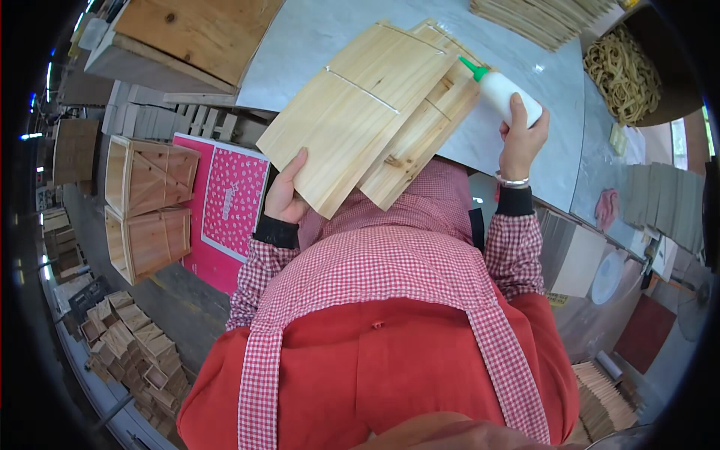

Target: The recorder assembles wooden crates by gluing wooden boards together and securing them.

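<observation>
My left hand [287,192] grips the near end of a pale wooden board [349,112], thumb on top and fingers hidden beneath. Two white lines of glue [361,88] cross the board. Under it, offset to the right, lies another wooden piece [420,135] with slats and a knot. In my right hand [523,139] is a white glue bottle [510,97] with a green nozzle. The bottle is tilted, its tip close to the far right corner of the boards. Whether the tip touches the wood I cannot tell.
The boards rest partly on a pale tabletop [551,161]. A wooden box [191,34] stands at the far left, a stack of thin slats [536,19] at the back. Tan bands [622,75] fill a container at right. Two wooden crates [154,176] sit beside a pink box [232,199].
</observation>
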A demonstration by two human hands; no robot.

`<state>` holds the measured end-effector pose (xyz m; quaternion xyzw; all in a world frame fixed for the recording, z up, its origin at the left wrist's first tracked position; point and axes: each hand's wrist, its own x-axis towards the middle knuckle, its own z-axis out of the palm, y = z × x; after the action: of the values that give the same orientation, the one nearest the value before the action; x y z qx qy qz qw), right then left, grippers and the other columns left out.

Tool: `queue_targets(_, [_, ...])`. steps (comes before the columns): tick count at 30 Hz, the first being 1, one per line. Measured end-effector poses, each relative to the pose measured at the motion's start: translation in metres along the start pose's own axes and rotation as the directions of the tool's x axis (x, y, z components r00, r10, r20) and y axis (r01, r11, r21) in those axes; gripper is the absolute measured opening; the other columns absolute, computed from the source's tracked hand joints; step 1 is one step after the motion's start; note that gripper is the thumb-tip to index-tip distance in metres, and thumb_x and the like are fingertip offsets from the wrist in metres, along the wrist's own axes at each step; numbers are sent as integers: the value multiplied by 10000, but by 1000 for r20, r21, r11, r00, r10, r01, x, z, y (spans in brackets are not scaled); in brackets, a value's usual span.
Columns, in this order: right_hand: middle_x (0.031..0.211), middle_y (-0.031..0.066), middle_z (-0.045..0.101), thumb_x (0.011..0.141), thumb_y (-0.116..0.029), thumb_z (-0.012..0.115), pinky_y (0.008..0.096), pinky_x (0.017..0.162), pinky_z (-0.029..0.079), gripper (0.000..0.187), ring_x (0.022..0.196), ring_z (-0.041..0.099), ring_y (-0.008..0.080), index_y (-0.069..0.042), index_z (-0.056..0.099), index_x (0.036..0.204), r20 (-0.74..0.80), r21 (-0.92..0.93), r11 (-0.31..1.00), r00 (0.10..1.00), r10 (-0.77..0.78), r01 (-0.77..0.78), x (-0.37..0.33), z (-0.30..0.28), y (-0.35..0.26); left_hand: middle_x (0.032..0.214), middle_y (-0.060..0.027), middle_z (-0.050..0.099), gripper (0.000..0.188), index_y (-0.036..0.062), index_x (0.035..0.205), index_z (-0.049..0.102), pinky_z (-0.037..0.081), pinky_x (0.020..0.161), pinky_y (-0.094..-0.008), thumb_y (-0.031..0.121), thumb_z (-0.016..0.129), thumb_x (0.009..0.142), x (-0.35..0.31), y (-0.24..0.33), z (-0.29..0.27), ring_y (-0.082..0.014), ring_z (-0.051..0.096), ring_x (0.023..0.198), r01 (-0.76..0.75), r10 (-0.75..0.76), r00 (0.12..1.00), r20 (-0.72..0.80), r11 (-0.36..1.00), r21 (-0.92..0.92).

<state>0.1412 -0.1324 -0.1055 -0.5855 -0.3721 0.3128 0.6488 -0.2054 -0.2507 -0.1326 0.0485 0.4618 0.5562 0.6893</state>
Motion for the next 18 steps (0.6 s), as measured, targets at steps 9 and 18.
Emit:
queue_targets(9, [765,62,584,814,-243,741,256,427,398,394,518,507,96,31,534,1007,43,-85,996,998,-35,38,23,1,12,1319,-183,517,543,-5,1370,361,462,1005,-416,212,603,935,-2,-3,1,-290,539,1195,-5,5,999,-35,1000,-10])
queue_targets(18, [800,58,595,810,-211,743,252,505,437,368,607,532,101,23,545,1012,261,-63,998,965,17,-1,-39,-3,-22,1312,-166,514,544,10,1374,360,464,1006,-413,162,621,921,-8,2,-8,-280,537,1193,-29,35,998,52,994,-103])
